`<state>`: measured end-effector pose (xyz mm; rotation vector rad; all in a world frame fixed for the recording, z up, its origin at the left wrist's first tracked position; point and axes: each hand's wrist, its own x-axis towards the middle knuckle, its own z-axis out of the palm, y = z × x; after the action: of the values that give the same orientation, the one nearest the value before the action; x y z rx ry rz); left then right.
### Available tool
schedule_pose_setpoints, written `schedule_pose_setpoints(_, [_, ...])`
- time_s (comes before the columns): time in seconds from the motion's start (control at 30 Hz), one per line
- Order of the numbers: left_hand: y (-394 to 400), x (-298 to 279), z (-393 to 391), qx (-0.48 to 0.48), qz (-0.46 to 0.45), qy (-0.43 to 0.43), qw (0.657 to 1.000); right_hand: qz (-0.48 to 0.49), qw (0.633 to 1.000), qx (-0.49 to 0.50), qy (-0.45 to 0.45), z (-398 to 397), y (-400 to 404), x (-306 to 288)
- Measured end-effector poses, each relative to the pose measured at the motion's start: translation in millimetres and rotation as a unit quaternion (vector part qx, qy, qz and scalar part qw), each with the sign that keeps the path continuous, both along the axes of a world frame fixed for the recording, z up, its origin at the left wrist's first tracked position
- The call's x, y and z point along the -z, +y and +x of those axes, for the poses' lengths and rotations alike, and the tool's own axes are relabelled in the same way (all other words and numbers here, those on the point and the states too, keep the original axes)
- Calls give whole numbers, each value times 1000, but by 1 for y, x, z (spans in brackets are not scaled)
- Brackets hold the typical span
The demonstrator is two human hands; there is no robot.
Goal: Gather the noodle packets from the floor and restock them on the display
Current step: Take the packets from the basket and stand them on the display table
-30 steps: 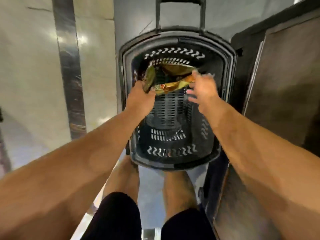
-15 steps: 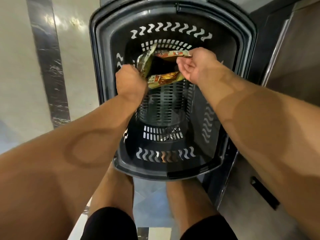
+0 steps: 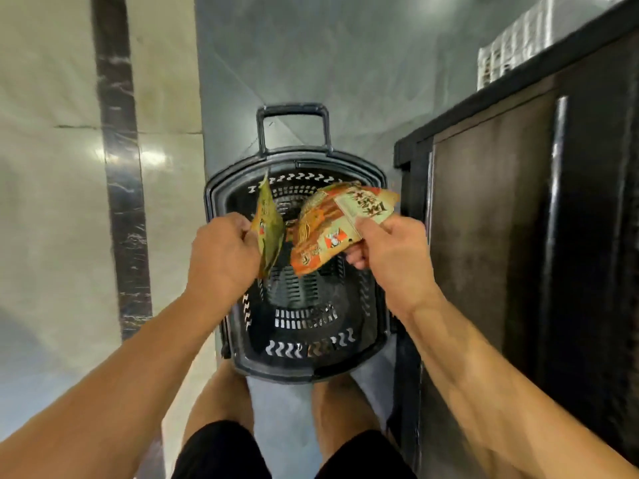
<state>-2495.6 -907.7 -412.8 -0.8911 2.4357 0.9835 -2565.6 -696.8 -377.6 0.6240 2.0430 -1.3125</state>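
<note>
A black slotted shopping basket [image 3: 304, 366] stands on the floor between my feet, and I see nothing lying inside it. Above it my left hand [image 3: 221, 257] grips a green-yellow noodle packet [image 3: 268, 229], held edge-on and upright. My right hand [image 3: 390, 250] pinches two orange noodle packets [image 3: 325, 229] fanned out, the upper one showing a pale panel with dark lettering. Both hands hover over the basket's middle, level with its rim or above it.
The basket's pull handle [image 3: 293, 127] sticks out at its far end. A dark cabinet or display unit [image 3: 518, 236] stands close on the right, with a white crate [image 3: 511, 53] on top. Pale tiled floor with a black marble strip [image 3: 121, 188] lies to the left.
Both hands have come up out of the basket with the packets. The packets are now spread apart, one in the left hand and two in the right. The camera view has pulled back.
</note>
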Motion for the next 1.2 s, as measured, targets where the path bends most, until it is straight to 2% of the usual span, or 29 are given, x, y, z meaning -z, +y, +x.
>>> schedule_pose_setpoints(0.13, [-3, -90, -4, 37, 53, 20, 998, 131, 979, -118, 102, 22, 31, -93])
schedule_pose_setpoints(0.33, [4, -237, -6, 9, 224, 57, 973, 260, 933, -172, 179, 71, 65, -254])
schedule_pose_setpoints(0.53, [37, -370, -4, 64, 353, 73, 931, 363, 861, -118, 337, 139, 104, -376])
schedule_pose_setpoints(0.7, [87, -456, 9, 122, 420, 85, 895, 428, 809, -17, 401, 221, 147, -452])
schedule_pose_setpoints(0.83, [135, -503, 28, 161, 490, 62, 855, 482, 768, 68, 416, 286, 165, -506])
schedule_pose_setpoints(0.93, [173, -537, 55, 194, 533, 39, 823, 501, 753, 136, 405, 334, 176, -533])
schedule_pose_setpoints(1.07, [228, -574, 95, 250, 565, 10, 786, 541, 742, 177, 354, 397, 201, -543])
schedule_pose_setpoints(1.2, [285, -597, 139, 299, 571, -5, 764, 566, 736, 214, 302, 457, 235, -544])
